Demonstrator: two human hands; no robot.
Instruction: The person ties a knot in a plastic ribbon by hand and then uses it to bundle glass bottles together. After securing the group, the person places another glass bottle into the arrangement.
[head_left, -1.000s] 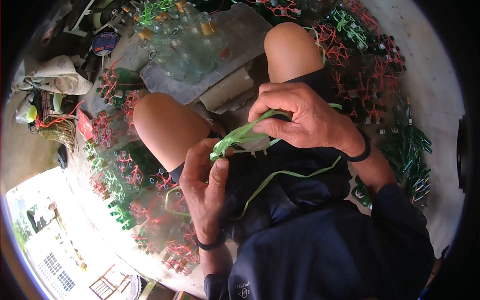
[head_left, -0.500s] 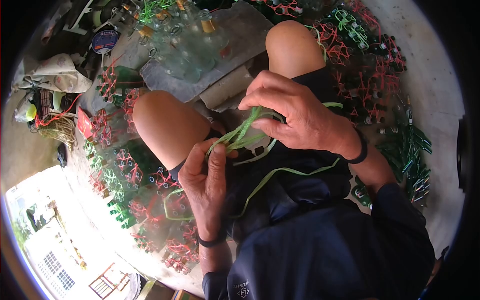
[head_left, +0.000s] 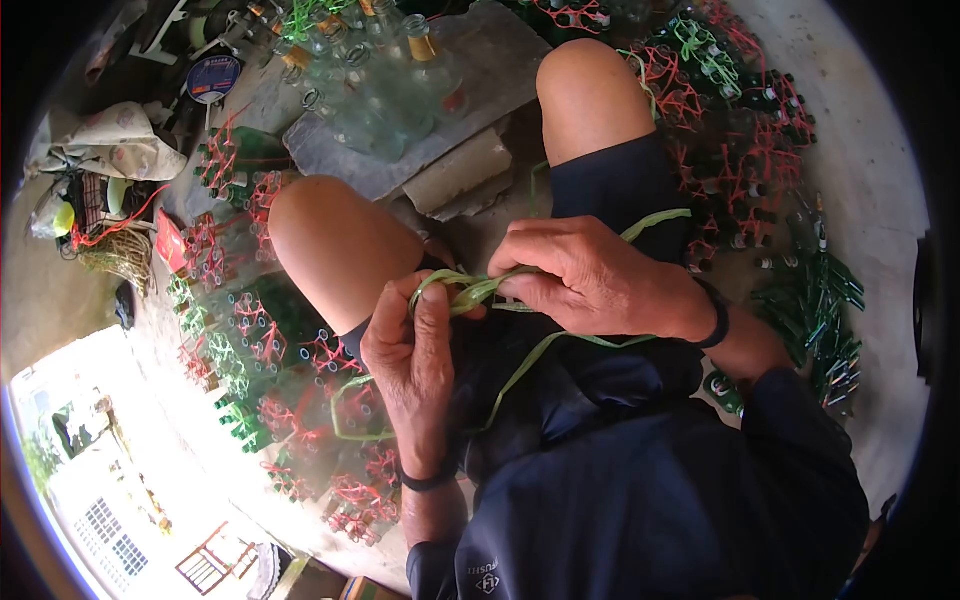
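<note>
Over my lap, my left hand (head_left: 410, 340) pinches looped strands of flat green plastic twine (head_left: 478, 292) between thumb and forefinger. My right hand (head_left: 585, 275) grips the same twine a short way to the right, its fingers pressed together close to the left fingertips. Between the hands the strands are bunched and twisted. One loose end sticks out past the right hand toward the upper right. Another length trails across my dark clothing and loops down by my left wrist. The fingers hide part of the crossing strands.
Clear glass bottles (head_left: 385, 105) stand on a grey stone slab (head_left: 490, 60) beyond my knees. Bundles of bottles tied with red twine (head_left: 265, 335) line the left, and more tied bottles (head_left: 735, 160) are at the right. Loose green bottles (head_left: 825, 310) lie piled on the floor at far right.
My right hand has come down from above and closed on the twine near my left hand. The strands between them are drawn tighter and lower. My left hand has barely moved.
</note>
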